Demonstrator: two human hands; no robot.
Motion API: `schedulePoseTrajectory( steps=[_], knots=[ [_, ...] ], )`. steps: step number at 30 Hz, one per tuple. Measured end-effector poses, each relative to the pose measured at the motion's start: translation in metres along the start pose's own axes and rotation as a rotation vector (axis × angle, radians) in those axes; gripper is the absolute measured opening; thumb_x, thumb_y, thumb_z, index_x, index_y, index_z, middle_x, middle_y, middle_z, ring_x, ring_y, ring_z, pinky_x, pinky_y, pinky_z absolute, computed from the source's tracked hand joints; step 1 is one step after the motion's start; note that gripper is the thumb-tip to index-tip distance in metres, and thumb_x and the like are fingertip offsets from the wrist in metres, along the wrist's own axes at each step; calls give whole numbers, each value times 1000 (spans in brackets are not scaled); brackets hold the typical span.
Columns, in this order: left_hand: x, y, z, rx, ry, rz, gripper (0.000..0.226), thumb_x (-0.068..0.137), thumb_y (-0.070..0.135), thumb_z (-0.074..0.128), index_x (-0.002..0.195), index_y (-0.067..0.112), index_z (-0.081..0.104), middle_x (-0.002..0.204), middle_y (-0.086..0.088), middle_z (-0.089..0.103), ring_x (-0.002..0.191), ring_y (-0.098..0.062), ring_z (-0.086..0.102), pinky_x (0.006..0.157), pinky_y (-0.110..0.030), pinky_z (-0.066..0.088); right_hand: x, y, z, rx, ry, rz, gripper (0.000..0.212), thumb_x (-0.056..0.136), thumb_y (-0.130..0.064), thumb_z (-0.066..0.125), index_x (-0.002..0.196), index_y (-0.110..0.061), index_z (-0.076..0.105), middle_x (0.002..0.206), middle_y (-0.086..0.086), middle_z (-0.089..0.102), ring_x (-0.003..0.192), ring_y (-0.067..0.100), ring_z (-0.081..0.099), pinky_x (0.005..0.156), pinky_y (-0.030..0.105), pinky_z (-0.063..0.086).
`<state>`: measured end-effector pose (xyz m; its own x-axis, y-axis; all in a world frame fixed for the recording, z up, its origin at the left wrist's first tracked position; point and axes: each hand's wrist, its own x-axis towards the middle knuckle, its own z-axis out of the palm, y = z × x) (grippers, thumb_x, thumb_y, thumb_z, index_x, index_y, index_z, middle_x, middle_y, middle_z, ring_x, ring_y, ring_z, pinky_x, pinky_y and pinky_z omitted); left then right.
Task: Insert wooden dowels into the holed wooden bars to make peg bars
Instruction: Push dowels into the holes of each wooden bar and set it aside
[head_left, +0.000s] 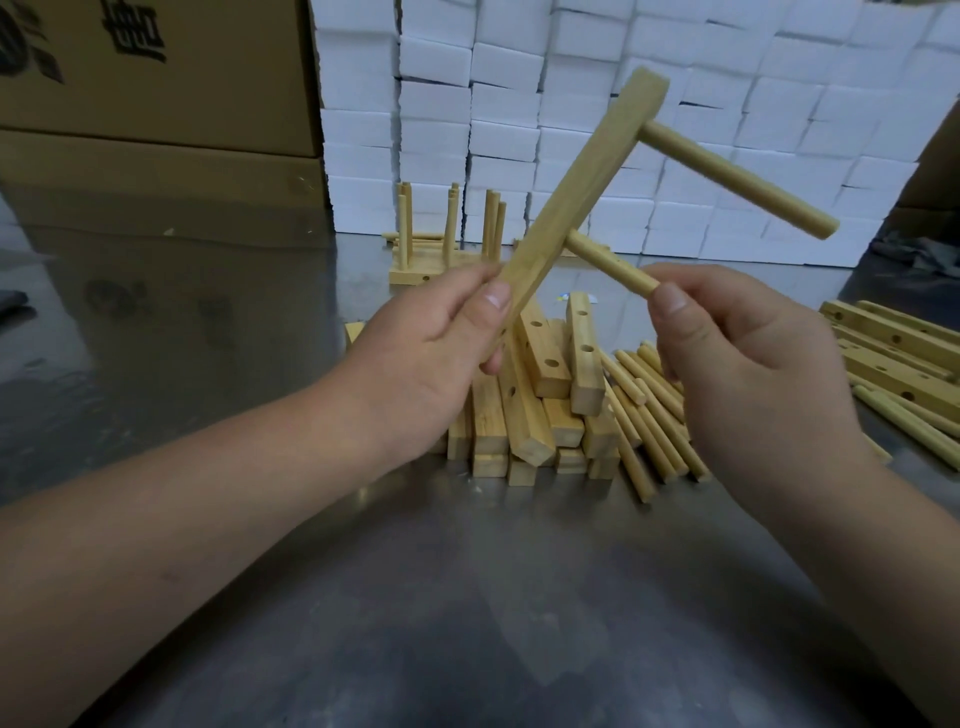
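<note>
The left hand (436, 353) grips the near, lower end of a holed bar (582, 192), fingers and thumb curled round it, tilting it up toward the far right above the table (467, 597). One dowel (737, 179) sits seated near the bar's far end. The right hand (748, 364) pinches a second dowel (608, 262) by its free end, its tip at the middle hole. It likely needs to stay square to the hole and be pushed straight, perhaps with a slight twist, while the left grip braces the bar. Spare bars (524, 410) and loose dowels (649, 415) lie heaped below.
</note>
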<state>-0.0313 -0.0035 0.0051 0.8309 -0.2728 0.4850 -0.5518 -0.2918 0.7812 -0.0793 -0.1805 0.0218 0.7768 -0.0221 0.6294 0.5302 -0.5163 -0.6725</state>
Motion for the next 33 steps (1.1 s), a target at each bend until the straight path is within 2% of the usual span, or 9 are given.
schedulePoseTrajectory(
  steps=[2, 5, 8, 11, 14, 17, 19, 24, 33],
  knots=[
    [0, 0, 2, -10, 9, -10, 49, 90, 54, 29, 96, 18, 61, 58, 15, 49, 51, 2, 43, 49, -11, 36, 2, 2, -1, 32, 10, 6, 17, 93, -32, 43, 88, -42, 56, 64, -19, 55, 58, -4, 50, 52, 10, 42],
    [1, -2, 4, -86, 117, -65, 38, 96, 48, 27, 81, 29, 56, 55, 15, 48, 50, 3, 41, 46, -12, 37, 8, 7, -7, 47, 68, 85, 20, 84, -38, 40, 85, -34, 59, 64, -9, 59, 59, 7, 51, 58, 26, 44],
    [8, -5, 1, -194, 287, -222, 42, 98, 44, 27, 75, 26, 56, 48, 12, 47, 44, 0, 41, 41, -11, 36, 16, 19, -18, -198, 88, 171, 21, 84, -29, 43, 77, -30, 62, 61, -7, 61, 46, 4, 49, 46, 26, 38],
    [14, -8, -4, -309, 362, -338, 45, 99, 43, 27, 71, 21, 55, 43, 6, 41, 33, -2, 37, 36, -13, 29, 22, 33, -18, -455, -138, 292, 21, 81, -19, 46, 79, -31, 64, 47, -15, 57, 34, 1, 46, 36, 17, 31],
    [16, -11, -4, -290, 347, -360, 44, 98, 45, 25, 73, 23, 53, 45, 5, 38, 30, -2, 39, 42, -24, 28, 21, 39, -12, -632, -367, 286, 31, 80, -18, 47, 93, -41, 64, 59, -20, 52, 47, -4, 49, 45, 19, 31],
    [17, -14, -3, -280, 332, -367, 43, 98, 46, 25, 73, 25, 53, 51, 5, 38, 37, -6, 35, 46, -28, 27, 20, 41, -10, -651, -459, 233, 40, 80, -18, 51, 107, -46, 59, 74, -19, 55, 66, -2, 50, 56, 20, 40],
    [17, -14, -2, -302, 307, -381, 43, 98, 46, 26, 72, 24, 53, 46, 7, 38, 34, -5, 34, 44, -26, 27, 20, 45, -10, -642, -475, 199, 38, 81, -22, 52, 109, -47, 58, 79, -17, 57, 71, -2, 51, 63, 23, 44],
    [17, -14, -2, -377, 213, -401, 44, 99, 45, 26, 74, 21, 54, 37, 11, 36, 31, -5, 27, 39, -21, 24, 21, 51, -9, -661, -509, 121, 22, 85, -38, 50, 99, -50, 61, 71, -17, 54, 67, -4, 48, 53, 18, 33],
    [14, -12, 0, -390, 155, -371, 43, 99, 44, 25, 78, 19, 53, 40, 8, 35, 32, -6, 27, 39, -21, 23, 21, 48, 0, -733, -452, 134, 11, 87, -33, 45, 86, -45, 46, 71, -24, 48, 64, -1, 49, 53, 15, 36]
  ],
)
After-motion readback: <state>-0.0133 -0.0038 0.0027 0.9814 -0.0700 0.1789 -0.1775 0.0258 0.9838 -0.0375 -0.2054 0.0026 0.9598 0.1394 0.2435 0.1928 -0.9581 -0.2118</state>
